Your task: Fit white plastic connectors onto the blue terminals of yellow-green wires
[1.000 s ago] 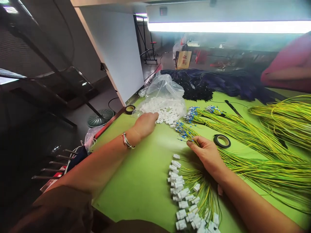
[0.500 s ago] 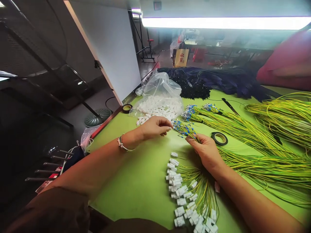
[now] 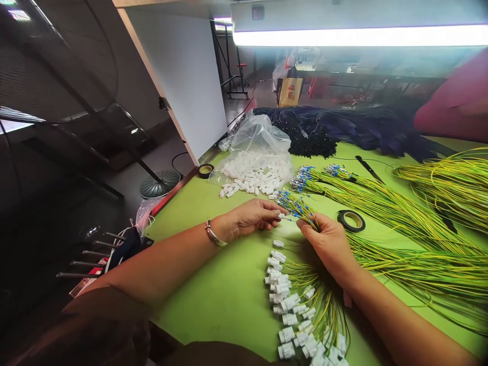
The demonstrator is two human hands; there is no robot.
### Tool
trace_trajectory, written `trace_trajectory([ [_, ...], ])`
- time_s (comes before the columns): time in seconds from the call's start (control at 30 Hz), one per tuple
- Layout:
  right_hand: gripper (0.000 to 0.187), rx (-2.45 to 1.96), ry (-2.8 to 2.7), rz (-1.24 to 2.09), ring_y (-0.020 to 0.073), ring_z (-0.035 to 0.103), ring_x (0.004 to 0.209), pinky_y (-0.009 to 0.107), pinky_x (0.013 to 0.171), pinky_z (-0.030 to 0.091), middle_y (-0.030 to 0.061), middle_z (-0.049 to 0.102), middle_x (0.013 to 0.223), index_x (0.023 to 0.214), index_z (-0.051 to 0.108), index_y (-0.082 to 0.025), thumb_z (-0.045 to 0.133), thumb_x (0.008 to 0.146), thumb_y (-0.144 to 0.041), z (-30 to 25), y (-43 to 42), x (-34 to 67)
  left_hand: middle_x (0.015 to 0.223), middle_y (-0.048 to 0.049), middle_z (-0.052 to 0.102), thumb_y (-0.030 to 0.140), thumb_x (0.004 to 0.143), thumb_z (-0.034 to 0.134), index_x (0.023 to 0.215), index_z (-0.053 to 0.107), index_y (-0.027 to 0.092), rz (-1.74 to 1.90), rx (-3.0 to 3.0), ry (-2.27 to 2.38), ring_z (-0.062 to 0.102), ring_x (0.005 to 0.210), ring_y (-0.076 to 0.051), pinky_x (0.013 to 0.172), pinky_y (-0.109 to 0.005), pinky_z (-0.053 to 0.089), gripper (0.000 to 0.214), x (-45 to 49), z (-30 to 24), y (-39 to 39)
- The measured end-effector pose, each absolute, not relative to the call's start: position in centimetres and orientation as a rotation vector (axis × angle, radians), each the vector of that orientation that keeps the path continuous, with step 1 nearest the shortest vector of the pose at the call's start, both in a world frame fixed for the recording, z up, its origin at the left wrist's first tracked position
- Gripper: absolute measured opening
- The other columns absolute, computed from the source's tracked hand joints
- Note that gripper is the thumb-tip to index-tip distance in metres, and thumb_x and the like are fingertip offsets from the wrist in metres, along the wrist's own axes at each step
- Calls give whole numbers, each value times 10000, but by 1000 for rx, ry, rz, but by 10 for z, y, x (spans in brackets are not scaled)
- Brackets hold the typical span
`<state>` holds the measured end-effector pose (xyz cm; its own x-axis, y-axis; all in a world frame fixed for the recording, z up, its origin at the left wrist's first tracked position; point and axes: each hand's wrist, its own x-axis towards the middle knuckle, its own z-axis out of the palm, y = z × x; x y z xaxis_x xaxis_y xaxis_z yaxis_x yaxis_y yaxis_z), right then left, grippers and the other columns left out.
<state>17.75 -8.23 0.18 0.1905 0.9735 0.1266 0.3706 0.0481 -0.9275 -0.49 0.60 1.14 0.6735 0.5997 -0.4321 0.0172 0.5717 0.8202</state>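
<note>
My left hand (image 3: 254,216), with a bracelet on the wrist, pinches a small white connector at the blue-tipped ends of a yellow-green wire bundle (image 3: 295,207). My right hand (image 3: 328,240) is closed round that same bundle just behind the tips. Below the hands lies a fan of wires fitted with white connectors (image 3: 290,302). Loose white connectors (image 3: 244,184) spill from a clear plastic bag (image 3: 259,140) beyond my left hand. All of it rests on a green table (image 3: 224,284).
Long bundles of yellow-green wire (image 3: 404,213) cover the right side. A black tape roll (image 3: 351,220) lies right of my right hand, another roll (image 3: 205,170) at the table's left edge. Black wires (image 3: 316,134) are heaped at the back. A person's red sleeve (image 3: 457,107) shows far right.
My left hand left the loose connector pile, came back towards me and met the wire tips held by my right hand. The right hand has hardly moved.
</note>
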Motion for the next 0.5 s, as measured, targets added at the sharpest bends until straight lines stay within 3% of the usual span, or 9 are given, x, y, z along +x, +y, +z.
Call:
trace_trajectory([
  [0.2, 208, -1534, -1384, 652, 110, 402, 532, 231, 525, 360, -29, 485, 546, 614, 589, -170, 614, 734, -339, 4, -84, 176, 702, -14, 598, 205, 718, 747, 930, 716, 111, 383, 943, 756, 543, 541, -40, 512, -160, 425, 234, -7, 12, 7],
  [0.5, 180, -1472, -1396, 703, 146, 505, 610, 251, 593, 417, 3, 599, 637, 740, 656, -170, 603, 766, -340, -1, -84, 179, 641, 6, 561, 332, 732, 734, 1054, 691, 135, 337, 1085, 713, 489, 538, -40, 482, -163, 347, 380, -7, 15, 2],
])
